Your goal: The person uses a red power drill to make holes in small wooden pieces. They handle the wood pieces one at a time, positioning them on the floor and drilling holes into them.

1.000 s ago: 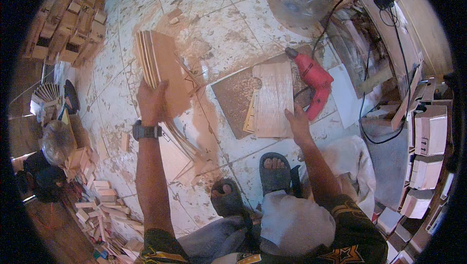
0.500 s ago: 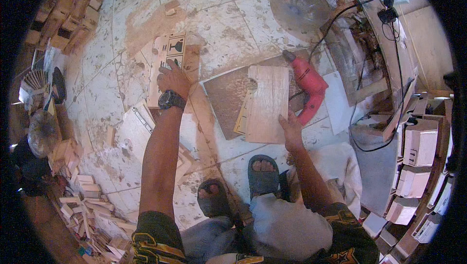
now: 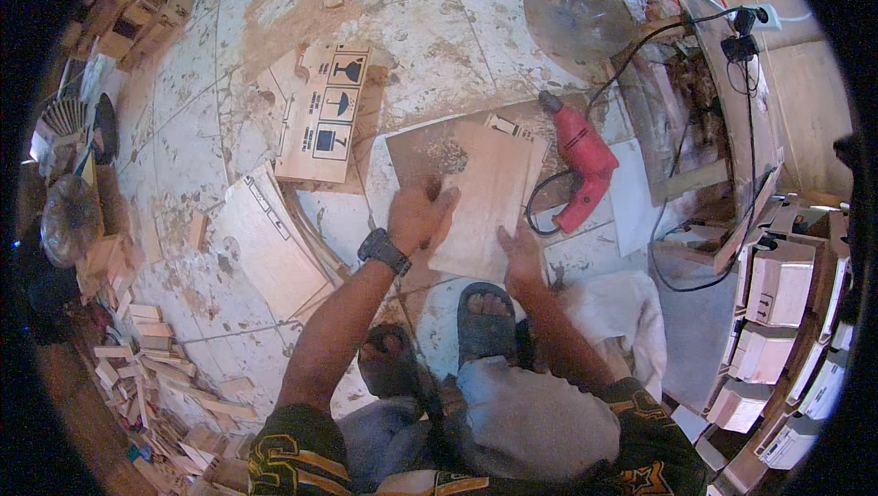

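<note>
A thin pale wooden panel (image 3: 485, 194) with a rounded notch in its left edge is between my hands, slightly turned. My left hand (image 3: 422, 217), with a black watch at the wrist, closes on its left edge, thumb on top. At the lower right edge, my right hand (image 3: 523, 258) pinches the panel. A second panel with printed marks (image 3: 510, 128) peeks out beneath at the top right. Both lie over a dark brown board (image 3: 416, 144). Right of them rests a red power drill (image 3: 585, 162), its cord running up to the right.
Left of the board, a wooden piece printed with handling symbols (image 3: 325, 121) lies on the dusty tiled floor. Nearer me is a fanned stack of thin panels (image 3: 279, 245). Wood offcuts (image 3: 165, 359) heap at lower left. Finished-looking wooden boxes (image 3: 768, 350) line the right side.
My left hand has left the symbol-printed piece and come right onto the pale panel's left edge. The panel has turned, and the printed panel beneath now shows at its top right.
</note>
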Tool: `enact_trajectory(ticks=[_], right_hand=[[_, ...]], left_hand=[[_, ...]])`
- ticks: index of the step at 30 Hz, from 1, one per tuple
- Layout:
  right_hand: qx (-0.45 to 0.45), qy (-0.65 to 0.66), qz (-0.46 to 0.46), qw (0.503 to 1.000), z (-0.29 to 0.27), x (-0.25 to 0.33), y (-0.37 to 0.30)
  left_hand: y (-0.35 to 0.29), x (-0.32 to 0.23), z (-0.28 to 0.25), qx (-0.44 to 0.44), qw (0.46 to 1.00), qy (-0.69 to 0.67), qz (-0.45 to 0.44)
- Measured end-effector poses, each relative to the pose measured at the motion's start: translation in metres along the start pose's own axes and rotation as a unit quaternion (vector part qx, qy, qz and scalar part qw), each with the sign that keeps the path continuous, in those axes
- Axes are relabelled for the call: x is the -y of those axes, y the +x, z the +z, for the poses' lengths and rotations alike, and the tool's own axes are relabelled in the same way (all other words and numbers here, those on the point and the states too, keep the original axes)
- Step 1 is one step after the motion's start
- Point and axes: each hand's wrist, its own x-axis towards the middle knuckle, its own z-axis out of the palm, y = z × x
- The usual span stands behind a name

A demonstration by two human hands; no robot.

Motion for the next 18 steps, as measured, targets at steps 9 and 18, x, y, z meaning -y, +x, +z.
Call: enact_trajectory(ticks=[9, 18], right_hand=[[0.063, -0.041, 0.046, 0.996, 0.035, 0.008, -0.027], [0.089, -0.115, -0.028, 0.989, 0.048, 0.022, -0.007]], left_hand=[[-0.021, 0.038, 0.006, 0.063, 0.96, -0.258, -0.085], [-0.017, 0.035, -0.015, 0.025, 0.957, -0.274, -0.095]])
